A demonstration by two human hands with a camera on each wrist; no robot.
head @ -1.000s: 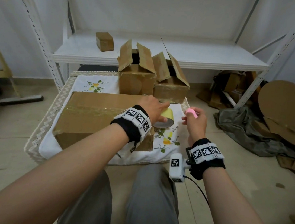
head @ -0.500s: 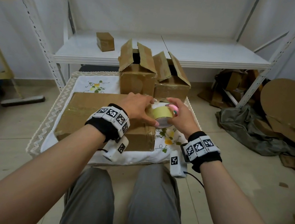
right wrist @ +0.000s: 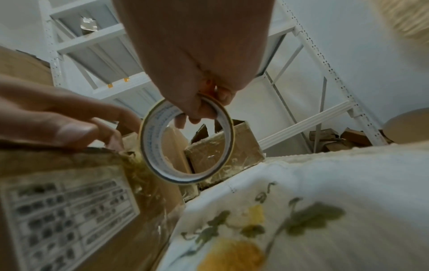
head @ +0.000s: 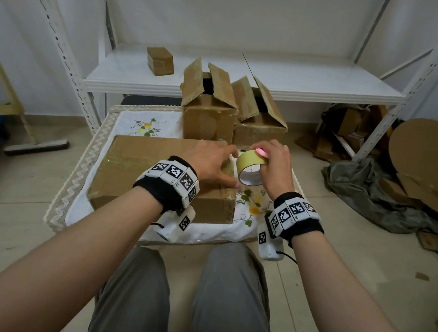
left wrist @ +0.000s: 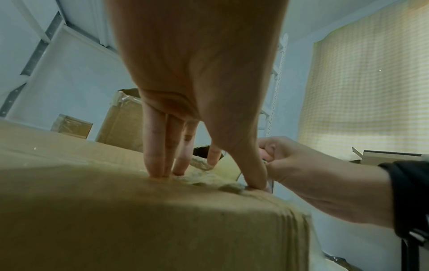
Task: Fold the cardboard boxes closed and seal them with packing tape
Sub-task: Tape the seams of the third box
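Observation:
A large closed cardboard box [head: 154, 175] lies on the small table, with crinkled tape at its right end. My left hand [head: 212, 162] presses straight fingers [left wrist: 157, 161] and thumb onto the box top near that right edge. My right hand [head: 269, 166] grips a yellow roll of packing tape [head: 250, 169] just off the box's right edge, thumb through the core [right wrist: 188, 141], and also holds a small pink object [head: 261, 152]. Two smaller boxes [head: 209, 110] [head: 258, 121] with upright flaps stand behind.
The table carries a white cloth [head: 245, 212] with a flower print and a lace rim. A white metal shelf [head: 276, 82] behind holds a small sealed box [head: 160, 61]. Cardboard scraps, a round cardboard disc [head: 426, 156] and a grey cloth lie on the floor at right.
The tape roll passed from my left hand to my right. My left hand has shifted left onto the box top and now presses there with flat fingers.

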